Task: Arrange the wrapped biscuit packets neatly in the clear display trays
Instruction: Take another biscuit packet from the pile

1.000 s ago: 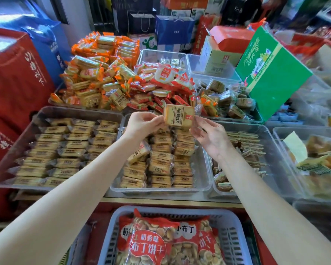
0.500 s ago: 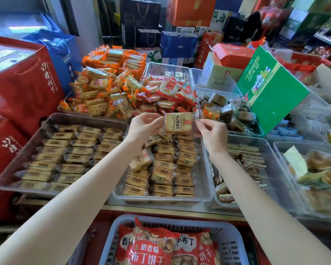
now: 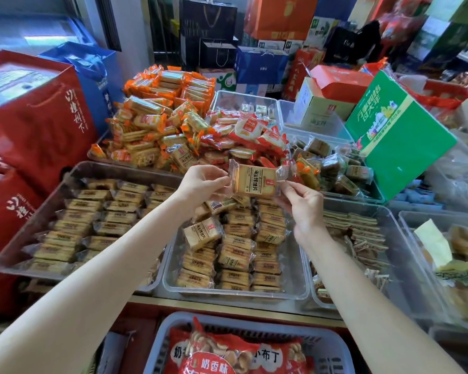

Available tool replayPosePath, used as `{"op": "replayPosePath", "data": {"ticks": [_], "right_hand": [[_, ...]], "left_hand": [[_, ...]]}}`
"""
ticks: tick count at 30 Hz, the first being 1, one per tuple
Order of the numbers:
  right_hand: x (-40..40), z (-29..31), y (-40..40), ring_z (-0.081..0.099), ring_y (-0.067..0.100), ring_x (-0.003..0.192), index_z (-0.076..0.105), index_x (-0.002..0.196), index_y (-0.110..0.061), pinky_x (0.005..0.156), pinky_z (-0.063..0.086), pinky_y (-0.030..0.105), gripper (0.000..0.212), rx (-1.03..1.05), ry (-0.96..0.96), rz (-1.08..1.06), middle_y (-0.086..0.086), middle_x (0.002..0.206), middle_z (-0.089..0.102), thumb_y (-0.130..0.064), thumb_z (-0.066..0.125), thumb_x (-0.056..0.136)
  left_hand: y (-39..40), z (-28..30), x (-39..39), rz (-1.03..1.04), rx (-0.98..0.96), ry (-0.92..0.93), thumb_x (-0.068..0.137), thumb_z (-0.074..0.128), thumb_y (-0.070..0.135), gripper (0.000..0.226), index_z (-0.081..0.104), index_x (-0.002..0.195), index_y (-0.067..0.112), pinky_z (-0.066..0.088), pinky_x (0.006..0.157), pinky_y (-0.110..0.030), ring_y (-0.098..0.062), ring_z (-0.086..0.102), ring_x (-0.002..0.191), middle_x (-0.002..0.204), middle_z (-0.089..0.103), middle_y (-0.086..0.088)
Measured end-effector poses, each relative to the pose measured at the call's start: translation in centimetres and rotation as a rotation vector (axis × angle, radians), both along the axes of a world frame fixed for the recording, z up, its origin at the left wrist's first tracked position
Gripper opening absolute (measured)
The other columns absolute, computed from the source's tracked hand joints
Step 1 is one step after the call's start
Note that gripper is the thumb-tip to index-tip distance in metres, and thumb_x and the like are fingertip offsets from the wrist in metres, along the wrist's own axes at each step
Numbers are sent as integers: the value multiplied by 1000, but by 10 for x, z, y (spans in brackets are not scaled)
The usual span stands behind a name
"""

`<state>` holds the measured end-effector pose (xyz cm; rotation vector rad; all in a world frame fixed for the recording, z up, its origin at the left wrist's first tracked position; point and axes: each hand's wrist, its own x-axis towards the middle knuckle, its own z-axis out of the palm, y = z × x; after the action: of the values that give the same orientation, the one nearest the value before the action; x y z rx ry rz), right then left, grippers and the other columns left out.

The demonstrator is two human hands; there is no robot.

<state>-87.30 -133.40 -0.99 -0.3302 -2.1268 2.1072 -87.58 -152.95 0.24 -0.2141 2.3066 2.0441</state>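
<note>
While both hands hold it up, one packet faces the camera above the middle tray.
Packet (image 3: 254, 180): clear wrapper, tan biscuit, a column of dark Chinese characters, small red logo.
Left hand (image 3: 203, 182): pinches the packet's left seal.
Right hand (image 3: 303, 201): pinches the right seal.
Middle tray (image 3: 295, 290): rows of like packets.
Green box (image 3: 397, 136): pale Chinese lettering.
Red bag (image 3: 227, 357): reads 奶香味.

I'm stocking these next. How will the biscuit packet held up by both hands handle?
Probably light: the left hand and right hand pinch the biscuit packet only by its end seals. It looks stiff, staying flat. The glossy wrapper may be slippery, the biscuit likely brittle.
</note>
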Motion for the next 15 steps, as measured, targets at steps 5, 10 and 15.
{"op": "replayPosePath", "data": {"ticks": [5,10,15], "right_hand": [[-20,-23,-27,63,13,81,70,108,0,78,50,16,22,631,138,41,10,101,71,-11,62,90],[-48,-41,-55,64,19,97,61,121,-9,93,51,35,34,196,-169,286,3,99,68,-4,63,88],[-57,-55,-56,55,19,113,43,136,-11,101,45,33,46,99,-286,540,3,121,56,2,51,93]], "left_hand": [[-13,-31,-9,99,-354,-3,91,58,9,5,62,94,7,50,46,-20,-6,58,46,73,62,0],[-39,-55,-19,241,-580,-53,89,57,13,11,62,97,9,56,77,-38,-22,68,79,93,69,-7],[-46,-72,-23,245,-690,-70,90,54,9,27,56,117,6,44,90,-35,-28,58,106,115,60,-12]]}}
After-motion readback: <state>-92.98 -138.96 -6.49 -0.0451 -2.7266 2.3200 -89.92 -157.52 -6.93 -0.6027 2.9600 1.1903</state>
